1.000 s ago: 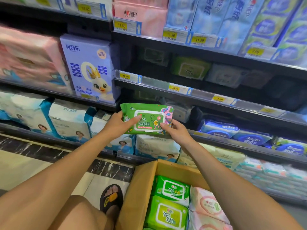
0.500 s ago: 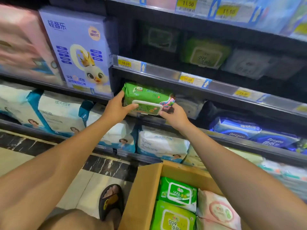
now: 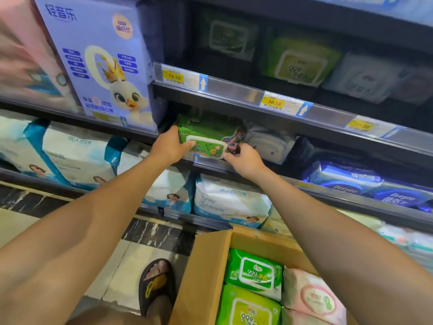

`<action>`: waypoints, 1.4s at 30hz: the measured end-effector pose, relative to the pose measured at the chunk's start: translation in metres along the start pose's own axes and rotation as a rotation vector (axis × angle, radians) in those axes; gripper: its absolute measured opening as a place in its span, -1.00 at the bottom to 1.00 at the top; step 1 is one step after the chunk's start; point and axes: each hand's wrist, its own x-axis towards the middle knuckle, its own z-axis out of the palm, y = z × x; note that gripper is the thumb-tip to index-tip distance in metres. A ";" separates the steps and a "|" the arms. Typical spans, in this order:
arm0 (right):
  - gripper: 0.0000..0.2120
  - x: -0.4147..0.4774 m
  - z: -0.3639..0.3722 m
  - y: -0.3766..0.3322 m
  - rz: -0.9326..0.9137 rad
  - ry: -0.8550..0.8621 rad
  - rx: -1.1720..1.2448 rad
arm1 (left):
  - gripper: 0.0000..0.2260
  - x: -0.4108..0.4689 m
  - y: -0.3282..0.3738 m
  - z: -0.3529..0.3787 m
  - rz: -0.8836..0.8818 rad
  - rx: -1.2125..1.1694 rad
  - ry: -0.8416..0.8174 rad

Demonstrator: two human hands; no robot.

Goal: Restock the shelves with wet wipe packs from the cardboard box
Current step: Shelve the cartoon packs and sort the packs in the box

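**Green pack held at shelf front**

Both hands grip the green wet wipe pack [image 3: 208, 134] at the front edge of the shelf [image 3: 210, 164], at 12 o'clock from view centre. The left hand [image 3: 168, 146] clasps its 9 o'clock end, thumb on the white lid. The right hand [image 3: 243, 159] curls its fingers round the 3 o'clock end. The cardboard box [image 3: 203, 273], at 5 o'clock, contains green and pink packs.

We list:
- One lavender tissue carton [image 3: 93, 66], upright at upper left, printed with a crowned duckling.
- One blurred pink pack [image 3: 21, 64] just beside it.
- A row of white-and-blue adult diaper packs [image 3: 77, 158] below.
- Yellow price tags reading 16.50 [image 3: 173, 77] and 10.50 [image 3: 274, 103].
- One black sandal [image 3: 157, 285], worn, on the tiled floor [image 3: 131, 266].
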 end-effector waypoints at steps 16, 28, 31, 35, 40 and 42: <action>-0.34 -0.032 0.008 0.009 -0.138 -0.152 -0.703 | -0.45 -0.023 -0.014 0.006 0.300 0.641 -0.104; -0.17 0.008 0.004 -0.010 0.004 -0.245 -0.627 | -0.48 0.027 0.005 -0.001 0.124 0.610 -0.333; -0.14 0.019 0.001 -0.012 0.032 -0.276 -0.614 | -0.21 0.025 0.011 0.002 0.105 0.644 -0.363; -0.05 0.026 0.001 -0.011 0.045 -0.304 -0.630 | 0.06 0.022 0.017 0.004 0.108 0.733 -0.377; -0.13 0.031 0.003 -0.004 0.032 -0.285 -0.628 | -0.01 0.025 0.012 0.007 0.117 0.729 -0.368; -0.18 0.029 0.002 -0.001 0.005 -0.259 -0.614 | -0.03 0.024 0.011 0.007 0.135 0.732 -0.352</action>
